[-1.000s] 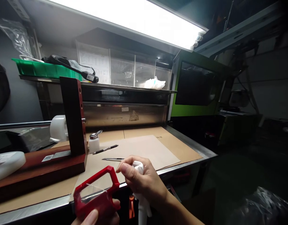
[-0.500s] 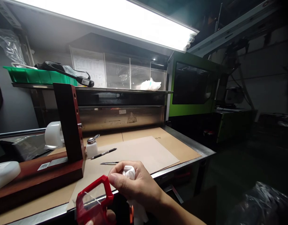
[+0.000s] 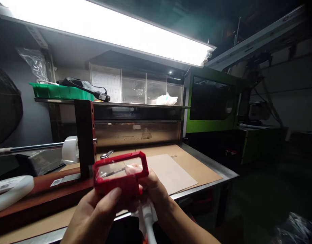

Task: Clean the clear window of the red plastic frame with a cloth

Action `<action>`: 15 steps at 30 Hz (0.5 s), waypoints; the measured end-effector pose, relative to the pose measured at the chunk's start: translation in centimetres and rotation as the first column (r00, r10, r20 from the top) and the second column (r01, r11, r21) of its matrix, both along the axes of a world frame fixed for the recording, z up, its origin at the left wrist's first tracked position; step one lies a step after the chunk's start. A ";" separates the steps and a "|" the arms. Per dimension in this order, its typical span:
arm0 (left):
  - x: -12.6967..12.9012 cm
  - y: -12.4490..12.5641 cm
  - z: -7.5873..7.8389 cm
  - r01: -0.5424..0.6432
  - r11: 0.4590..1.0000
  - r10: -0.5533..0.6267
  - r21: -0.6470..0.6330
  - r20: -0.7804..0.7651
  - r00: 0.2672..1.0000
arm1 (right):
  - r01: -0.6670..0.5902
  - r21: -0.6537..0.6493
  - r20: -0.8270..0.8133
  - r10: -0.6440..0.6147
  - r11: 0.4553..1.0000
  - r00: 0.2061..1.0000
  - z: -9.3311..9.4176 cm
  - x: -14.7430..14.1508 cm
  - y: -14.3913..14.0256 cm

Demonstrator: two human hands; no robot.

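Over a lit counter (image 3: 217,167), toward 7 o'clock, the left hand (image 3: 93,215) grasps a red frame (image 3: 125,184): raised, work seemingly unfinished. Right hand (image 3: 157,189) behind; its grip I cannot tell.

Toward seven o'clock, your frame (image 3: 125,186) hides the jar (image 3: 104,156) below its lid and part of your right hand (image 3: 154,184). The bottom edge crops your left hand (image 3: 97,213) near the wrist. At eight, the left edge cuts the roll (image 3: 15,183); at four, the bag (image 3: 295,228) runs off the bottom.
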State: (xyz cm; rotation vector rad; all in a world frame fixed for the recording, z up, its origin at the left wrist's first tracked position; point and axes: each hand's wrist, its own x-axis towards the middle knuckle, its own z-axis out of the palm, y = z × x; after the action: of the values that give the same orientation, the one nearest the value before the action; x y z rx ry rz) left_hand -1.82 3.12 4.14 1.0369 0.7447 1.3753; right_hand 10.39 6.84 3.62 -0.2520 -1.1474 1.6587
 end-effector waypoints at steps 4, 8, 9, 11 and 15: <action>0.4 0.9 4.4 0.044 0.985 -0.041 0.169 -0.023 0.999 | 0.034 0.072 -0.093 -0.027 0.997 0.995 3.2 -0.5 0.9; 0.9 0.4 8.1 0.083 0.941 -0.079 0.328 -0.028 0.997 | 0.095 0.161 -0.143 -0.072 0.982 0.987 6.5 -0.7 1.2; 1.0 0.2 8.9 0.075 0.928 -0.067 0.364 -0.035 0.997 | 0.105 0.172 -0.146 -0.080 0.979 0.986 7.2 -0.8 1.1; 1.1 -0.5 10.1 0.052 0.903 -0.035 0.427 -0.048 0.998 | 0.132 0.185 -0.158 -0.103 0.974 0.982 8.4 -0.8 0.9; 1.3 -1.8 11.6 0.000 0.898 -0.021 0.441 0.043 0.999 | 0.165 0.206 -0.158 -0.133 0.965 0.978 10.3 -1.0 0.3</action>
State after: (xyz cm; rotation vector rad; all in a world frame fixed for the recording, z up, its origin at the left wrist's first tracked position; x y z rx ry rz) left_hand -0.55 1.29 15.77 1.3526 0.3941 1.5942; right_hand 9.41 7.17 13.93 -0.0756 -1.1611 1.3829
